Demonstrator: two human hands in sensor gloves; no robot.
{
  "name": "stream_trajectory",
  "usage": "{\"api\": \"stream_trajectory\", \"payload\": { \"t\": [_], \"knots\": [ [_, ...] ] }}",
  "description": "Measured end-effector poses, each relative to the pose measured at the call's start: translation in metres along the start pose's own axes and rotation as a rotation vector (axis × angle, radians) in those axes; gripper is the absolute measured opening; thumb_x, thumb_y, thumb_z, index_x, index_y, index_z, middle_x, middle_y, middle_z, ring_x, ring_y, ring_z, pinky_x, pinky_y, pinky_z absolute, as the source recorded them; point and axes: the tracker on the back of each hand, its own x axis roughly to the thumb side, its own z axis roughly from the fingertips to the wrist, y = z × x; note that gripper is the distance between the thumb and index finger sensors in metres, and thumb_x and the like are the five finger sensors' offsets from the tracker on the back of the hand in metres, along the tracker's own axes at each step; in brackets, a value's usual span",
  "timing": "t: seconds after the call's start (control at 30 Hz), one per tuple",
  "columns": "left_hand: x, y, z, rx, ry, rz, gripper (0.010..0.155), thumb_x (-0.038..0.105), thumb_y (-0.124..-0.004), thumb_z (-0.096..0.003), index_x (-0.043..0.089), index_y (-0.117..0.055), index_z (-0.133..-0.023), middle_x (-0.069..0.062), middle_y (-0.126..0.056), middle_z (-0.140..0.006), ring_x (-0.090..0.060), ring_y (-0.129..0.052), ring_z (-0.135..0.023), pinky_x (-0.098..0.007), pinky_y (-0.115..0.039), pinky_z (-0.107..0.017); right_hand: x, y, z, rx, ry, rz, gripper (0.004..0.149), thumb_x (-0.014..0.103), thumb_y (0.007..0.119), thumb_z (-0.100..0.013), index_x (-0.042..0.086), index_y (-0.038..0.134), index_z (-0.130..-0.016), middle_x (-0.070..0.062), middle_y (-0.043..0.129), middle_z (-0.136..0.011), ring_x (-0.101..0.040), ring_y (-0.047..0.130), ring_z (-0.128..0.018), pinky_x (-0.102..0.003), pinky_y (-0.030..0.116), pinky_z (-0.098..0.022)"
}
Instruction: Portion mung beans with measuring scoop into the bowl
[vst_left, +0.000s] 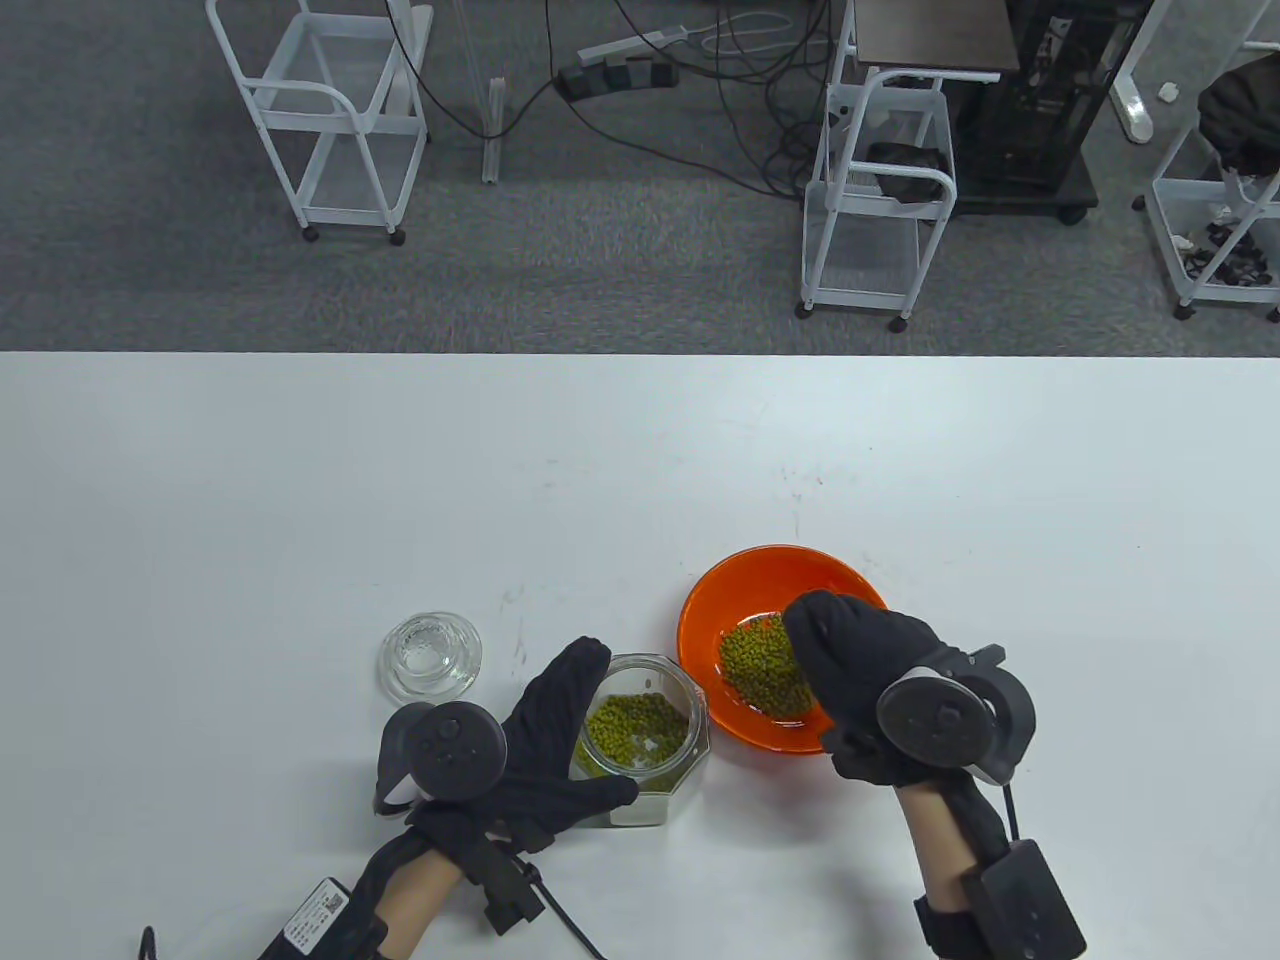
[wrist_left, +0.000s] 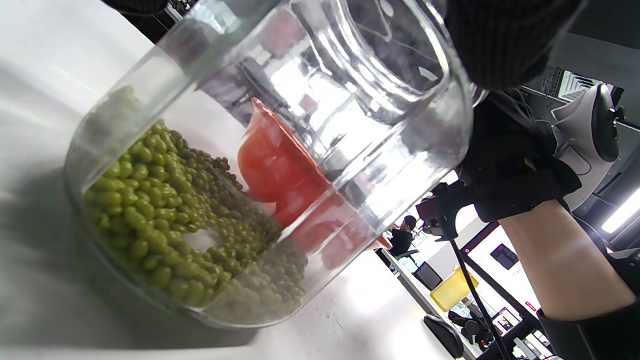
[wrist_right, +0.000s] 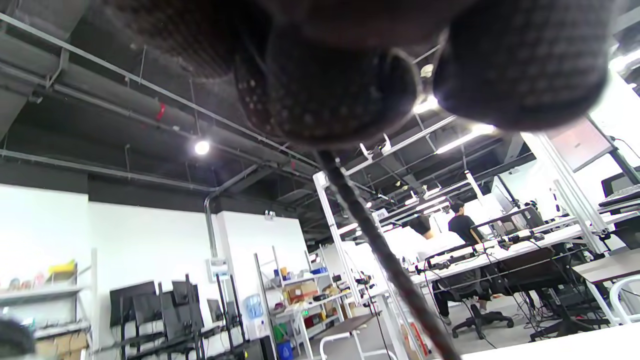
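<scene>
A glass jar (vst_left: 655, 790) with mung beans (vst_left: 635, 725) at its bottom stands open near the table's front edge. My left hand (vst_left: 560, 730) grips it from the left, fingers along the far side and thumb on the near side; a fingertip (wrist_left: 500, 40) lies on the rim. The orange bowl (vst_left: 760, 565) to the right holds a heap of beans (vst_left: 755, 660). My right hand (vst_left: 850, 660) hovers over the bowl's near right part with its fingers (wrist_right: 325, 90) curled. The measuring scoop is hidden under that hand; only a thin dark rod (wrist_right: 380, 250) runs out below the fingers.
The jar's glass lid (vst_left: 430, 655) lies on the white table (vst_left: 640, 480) left of the jar. Seen through the jar's glass (wrist_left: 280, 150), the bowl (wrist_left: 275, 165) stands close behind it. White carts and cables stand on the floor beyond the far edge.
</scene>
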Motion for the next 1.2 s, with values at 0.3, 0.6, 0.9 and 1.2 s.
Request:
{"api": "stream_trajectory", "payload": {
  "t": [0.3,0.6,0.9,1.2],
  "knots": [
    [0.000,0.000,0.000,0.000,0.004,-0.002,0.111,0.066,-0.080,-0.0482,0.017,-0.008,-0.118,-0.025,-0.019,-0.126,-0.054,-0.040,-0.114,-0.078,-0.045,-0.073,-0.001,-0.037,-0.008,-0.193,0.092,-0.174,0.043,0.046,0.071,-0.053,0.011,0.093,-0.065,-0.014,0.097,-0.035,-0.012,0.088,0.000,-0.039,0.092,-0.017],
    [0.000,0.000,0.001,0.001,0.004,-0.001,0.111,0.066,-0.080,-0.0481,0.017,-0.008,-0.118,-0.024,-0.019,-0.126,-0.054,-0.040,-0.114,-0.078,-0.045,-0.073,0.042,-0.060,-0.011,-0.314,0.030,-0.496,0.043,0.047,0.070,-0.054,0.011,0.092,-0.066,-0.013,0.096,-0.036,-0.010,0.088,-0.002,-0.038,0.092,-0.018],
    [0.000,0.000,0.001,0.002,0.004,-0.002,0.111,0.066,-0.080,-0.0481,0.017,-0.008,-0.118,-0.025,-0.019,-0.126,-0.053,-0.040,-0.114,-0.078,-0.045,-0.073,0.076,-0.017,-0.014,0.019,0.062,-0.549,0.043,0.045,0.074,-0.054,0.010,0.093,-0.069,-0.015,0.098,-0.040,-0.013,0.091,-0.004,-0.041,0.092,-0.020],
    [0.000,0.000,0.001,0.002,0.004,-0.002,0.111,0.066,-0.080,-0.0483,0.017,-0.008,-0.118,-0.024,-0.019,-0.126,-0.054,-0.040,-0.114,-0.078,-0.045,-0.073,0.074,0.042,-0.002,0.190,0.190,-0.320,0.043,0.043,0.079,-0.052,0.008,0.095,-0.071,-0.016,0.103,-0.042,-0.012,0.091,0.000,-0.039,0.093,-0.016]
  ]
}}
